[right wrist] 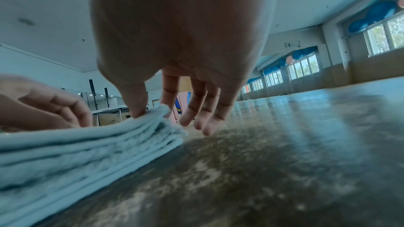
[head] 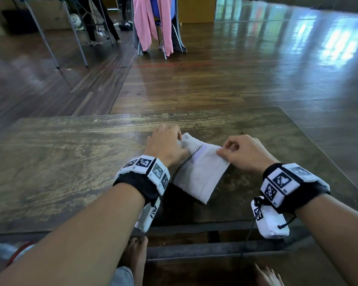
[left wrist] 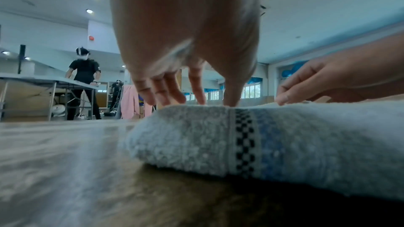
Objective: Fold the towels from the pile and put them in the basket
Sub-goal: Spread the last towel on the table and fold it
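A white towel (head: 198, 174) with a black checkered stripe lies folded in several layers on the wooden table (head: 70, 162). My left hand (head: 170, 143) is at its far left end, fingers curled over the edge and thumb on top; in the left wrist view the left hand (left wrist: 201, 101) has its fingertips down on the towel (left wrist: 284, 137). My right hand (head: 225, 150) pinches the far right corner. The right wrist view shows the right hand (right wrist: 153, 111) with thumb and index finger squeezing the top layers of the towel (right wrist: 65, 153).
A chair draped with pink cloth (head: 151, 23) and folding tables (head: 50, 27) stand across the wooden floor. A person (left wrist: 84, 78) works at a far table. A red-rimmed thing (head: 19, 252) shows below my left arm. Bare feet (head: 136, 254) are under the table.
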Demonstrator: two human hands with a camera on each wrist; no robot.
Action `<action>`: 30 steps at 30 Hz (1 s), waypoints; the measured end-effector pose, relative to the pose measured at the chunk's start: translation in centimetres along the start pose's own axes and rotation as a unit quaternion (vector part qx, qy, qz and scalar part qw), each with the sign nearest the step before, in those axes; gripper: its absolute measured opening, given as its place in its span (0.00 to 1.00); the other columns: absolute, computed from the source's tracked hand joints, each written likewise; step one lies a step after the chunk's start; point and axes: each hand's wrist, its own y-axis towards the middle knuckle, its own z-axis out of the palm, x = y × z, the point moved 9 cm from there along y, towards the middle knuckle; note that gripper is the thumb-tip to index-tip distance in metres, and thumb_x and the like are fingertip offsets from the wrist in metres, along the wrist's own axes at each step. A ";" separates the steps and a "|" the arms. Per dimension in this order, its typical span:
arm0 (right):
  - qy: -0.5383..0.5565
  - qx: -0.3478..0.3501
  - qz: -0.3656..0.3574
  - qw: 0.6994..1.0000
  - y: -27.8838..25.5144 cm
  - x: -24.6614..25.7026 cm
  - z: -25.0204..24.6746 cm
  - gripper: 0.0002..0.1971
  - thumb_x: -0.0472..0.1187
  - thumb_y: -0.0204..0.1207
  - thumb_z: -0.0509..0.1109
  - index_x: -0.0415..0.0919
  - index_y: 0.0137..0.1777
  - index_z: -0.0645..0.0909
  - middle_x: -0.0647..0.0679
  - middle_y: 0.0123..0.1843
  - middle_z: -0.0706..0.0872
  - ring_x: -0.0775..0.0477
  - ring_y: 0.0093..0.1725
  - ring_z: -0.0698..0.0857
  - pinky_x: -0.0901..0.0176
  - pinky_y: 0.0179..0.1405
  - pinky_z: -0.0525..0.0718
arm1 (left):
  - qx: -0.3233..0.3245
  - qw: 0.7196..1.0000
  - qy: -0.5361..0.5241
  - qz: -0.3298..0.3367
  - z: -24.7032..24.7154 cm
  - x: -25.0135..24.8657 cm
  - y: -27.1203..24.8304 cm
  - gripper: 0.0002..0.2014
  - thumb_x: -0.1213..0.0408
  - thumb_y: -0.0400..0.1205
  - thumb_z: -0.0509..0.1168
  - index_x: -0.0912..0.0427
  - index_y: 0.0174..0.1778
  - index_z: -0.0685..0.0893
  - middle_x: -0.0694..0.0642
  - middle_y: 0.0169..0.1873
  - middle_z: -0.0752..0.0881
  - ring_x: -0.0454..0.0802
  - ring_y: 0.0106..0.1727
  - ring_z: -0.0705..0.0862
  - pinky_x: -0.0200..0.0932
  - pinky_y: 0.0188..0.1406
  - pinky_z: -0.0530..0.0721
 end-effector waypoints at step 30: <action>0.003 0.165 -0.135 0.977 -6.0 1.6 1.7 0.13 0.41 0.79 0.74 0.54 0.62 0.87 0.55 0.42 0.90 0.67 0.36 0.82 0.73 0.43 0.75 | 0.088 0.980 -0.072 0.166 0.3 -5.7 -4.4 0.12 0.48 0.75 0.76 0.54 0.37 0.88 0.47 0.34 0.84 0.38 0.35 0.79 0.35 0.35 0.74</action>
